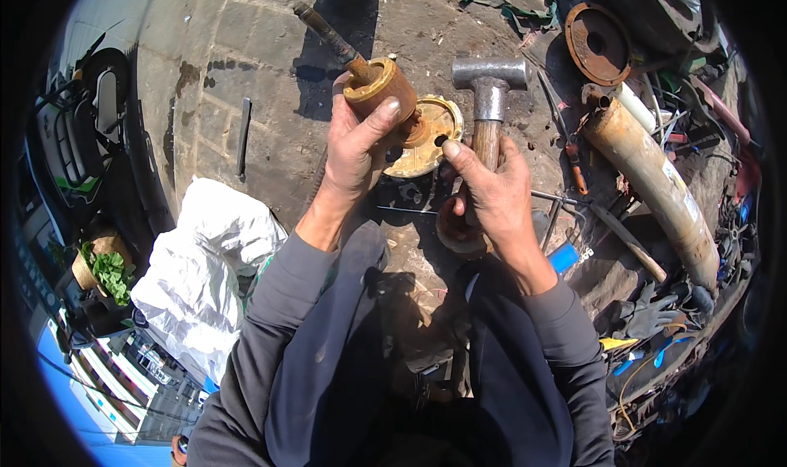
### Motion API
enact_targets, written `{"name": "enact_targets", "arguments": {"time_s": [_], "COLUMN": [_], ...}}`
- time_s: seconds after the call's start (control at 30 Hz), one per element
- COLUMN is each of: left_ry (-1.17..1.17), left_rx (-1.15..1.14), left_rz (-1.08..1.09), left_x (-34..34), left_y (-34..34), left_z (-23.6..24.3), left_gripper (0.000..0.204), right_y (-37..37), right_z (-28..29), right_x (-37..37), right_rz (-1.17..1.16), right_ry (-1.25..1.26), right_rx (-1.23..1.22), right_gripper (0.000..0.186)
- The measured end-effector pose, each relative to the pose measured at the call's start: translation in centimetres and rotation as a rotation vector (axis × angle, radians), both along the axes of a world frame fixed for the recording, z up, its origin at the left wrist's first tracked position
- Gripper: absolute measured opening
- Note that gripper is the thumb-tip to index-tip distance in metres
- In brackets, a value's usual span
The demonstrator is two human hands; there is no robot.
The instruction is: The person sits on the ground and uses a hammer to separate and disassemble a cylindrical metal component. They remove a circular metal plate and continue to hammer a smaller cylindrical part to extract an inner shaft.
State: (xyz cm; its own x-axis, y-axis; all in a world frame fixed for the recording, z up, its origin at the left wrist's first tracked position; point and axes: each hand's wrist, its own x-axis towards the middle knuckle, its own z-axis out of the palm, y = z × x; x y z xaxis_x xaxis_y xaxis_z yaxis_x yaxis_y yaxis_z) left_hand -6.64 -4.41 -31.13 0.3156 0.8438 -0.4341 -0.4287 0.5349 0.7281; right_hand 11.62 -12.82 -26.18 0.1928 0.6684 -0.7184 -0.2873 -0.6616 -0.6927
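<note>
Left hand (354,143) grips brass cylinder (379,86), fingers wrapped tight; its rusty shaft (326,31) points up-left, away from the person. Right hand (490,190) clasps hammer (489,98) handle, head pointing away.

Left hand (354,143) raised, fingers curled; right hand (492,188) clenched.

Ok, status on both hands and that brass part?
Left hand shut on brass part, held up. Right hand shut on hammer, head up. Brass disc on ground beneath; scrap pipe right.
</note>
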Motion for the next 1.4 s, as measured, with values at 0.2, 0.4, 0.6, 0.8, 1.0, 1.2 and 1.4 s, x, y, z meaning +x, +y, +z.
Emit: {"name": "enact_targets", "arguments": {"time_s": [0.2, 0.4, 0.6, 0.8, 1.0, 1.2, 1.4], "left_ry": [0.107, -0.027, 0.300, 0.580, 0.544, 0.609, 0.504], "left_rx": [0.048, 0.062, 0.125, 0.365, 0.244, 0.180, 0.205], "left_rz": [-0.211, -0.348, -0.263, -0.241, -0.232, -0.222, -0.137], "left_x": [-1.5, -2.1, -1.5, -2.4, -2.5, -3.1, -2.9], "left_y": [0.5, 1.2, 0.8, 1.0, 1.2, 2.5, 2.6], "left_z": [0.5, -0.3, -0.9, -2.0, -1.3, -0.8, -0.9], "left_gripper": [0.075, 0.080, 0.067, 0.082, 0.081, 0.074, 0.070], "right_y": [1.4, 1.5, 0.2, -1.8, -2.2, -3.2, -3.4], "right_z": [-1.3, -1.6, -2.6, 6.3, 9.5, 6.8, 12.3], "right_x": [1.5, 2.6, 2.6, 5.3, 3.7, 2.9, 5.3], "right_rz": [0.005, 0.059, 0.192, 0.527, 0.588, 0.802, 0.327], "right_ry": [0.081, 0.240, 0.068, -0.533, -0.759, -0.372, -0.577], "right_rx": [-0.009, -0.056, -0.148, 0.221, 0.467, -0.083, 0.344], "right_gripper": [0.024, 0.019, 0.023, 0.027, 0.033, 0.023, 0.022]}}
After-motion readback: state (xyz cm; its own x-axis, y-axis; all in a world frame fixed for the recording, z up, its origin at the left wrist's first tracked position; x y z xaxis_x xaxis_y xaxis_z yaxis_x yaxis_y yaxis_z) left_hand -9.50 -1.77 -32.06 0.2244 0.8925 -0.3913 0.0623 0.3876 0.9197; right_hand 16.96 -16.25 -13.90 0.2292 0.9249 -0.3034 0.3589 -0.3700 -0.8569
